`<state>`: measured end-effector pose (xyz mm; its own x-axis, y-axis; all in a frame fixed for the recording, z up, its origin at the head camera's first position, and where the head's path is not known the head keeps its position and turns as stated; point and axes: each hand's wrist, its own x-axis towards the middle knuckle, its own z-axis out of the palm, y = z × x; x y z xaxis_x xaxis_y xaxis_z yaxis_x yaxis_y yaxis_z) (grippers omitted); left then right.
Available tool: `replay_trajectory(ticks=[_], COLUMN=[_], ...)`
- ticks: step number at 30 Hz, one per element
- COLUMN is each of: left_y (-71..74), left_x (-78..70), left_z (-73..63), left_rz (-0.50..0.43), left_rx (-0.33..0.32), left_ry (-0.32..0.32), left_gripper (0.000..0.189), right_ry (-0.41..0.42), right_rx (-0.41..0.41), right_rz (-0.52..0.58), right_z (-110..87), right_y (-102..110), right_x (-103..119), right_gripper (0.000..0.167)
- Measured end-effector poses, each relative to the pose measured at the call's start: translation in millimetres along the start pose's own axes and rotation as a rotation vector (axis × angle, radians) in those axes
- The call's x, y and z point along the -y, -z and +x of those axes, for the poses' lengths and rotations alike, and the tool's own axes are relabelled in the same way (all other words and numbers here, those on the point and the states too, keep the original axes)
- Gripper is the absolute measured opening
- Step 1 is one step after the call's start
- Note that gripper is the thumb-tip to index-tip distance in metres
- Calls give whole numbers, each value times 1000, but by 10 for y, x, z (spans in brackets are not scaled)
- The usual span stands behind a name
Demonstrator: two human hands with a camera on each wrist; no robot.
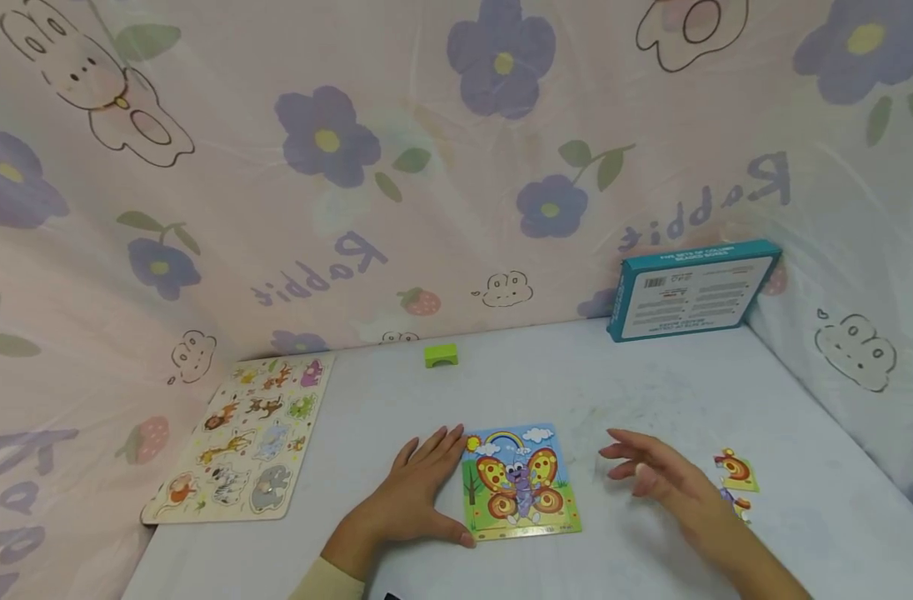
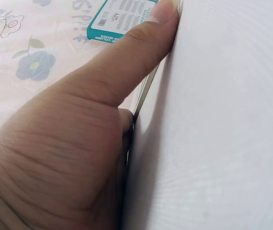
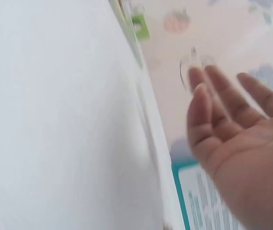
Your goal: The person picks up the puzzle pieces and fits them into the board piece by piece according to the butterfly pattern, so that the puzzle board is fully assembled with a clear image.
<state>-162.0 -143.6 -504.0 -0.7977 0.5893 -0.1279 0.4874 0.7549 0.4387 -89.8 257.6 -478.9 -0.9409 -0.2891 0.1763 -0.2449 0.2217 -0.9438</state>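
Note:
A square butterfly picture puzzle [image 1: 522, 483] lies flat on the table in front of me. My left hand [image 1: 415, 492] rests along its left side, fingers spread and fairly straight, with the thumb [image 2: 148, 45] at the near left corner. To the right of the puzzle, my right hand [image 1: 670, 487] hovers over the table with loosely bent fingers. Nothing sits between its fingers in the right wrist view, where the hand [image 3: 242, 134] is blurred. Beyond it are some loose puzzle pieces [image 1: 740, 473], partly hidden behind the right hand and forearm.
An animal puzzle board [image 1: 235, 442] lies at the left. A green arched block [image 1: 441, 356] stands near the back edge. At the back right, a teal and white box [image 1: 692, 292] leans against the patterned curtain [image 1: 426, 208]. White cloth covers the table [image 1: 516, 383].

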Motion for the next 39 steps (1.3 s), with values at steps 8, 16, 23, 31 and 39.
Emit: replay_trajectory(ticks=[8,16,23,31,39], left_y=[9,-4,2,19,14], left_x=[3,11,2,-24,-35], left_z=[-12,0,3,4,3], left_rz=[15,2,9,-10,10], left_rx=[-1,-3,-8,2,6], left_ry=[7,4,-2,6,15], left_gripper=[142,142,142,140,140], right_ry=[94,29,-59,-403,-371], right_rx=[-36,-209,-307,-123,-84], right_rz=[292,298,259,-311,-576], right_z=[-78,-243,-357,-350,-378], right_y=[658,1056,1318,1375,1343], right_x=[-165,-271,-518,-558,-509], right_gripper=[61,58,47,67,70])
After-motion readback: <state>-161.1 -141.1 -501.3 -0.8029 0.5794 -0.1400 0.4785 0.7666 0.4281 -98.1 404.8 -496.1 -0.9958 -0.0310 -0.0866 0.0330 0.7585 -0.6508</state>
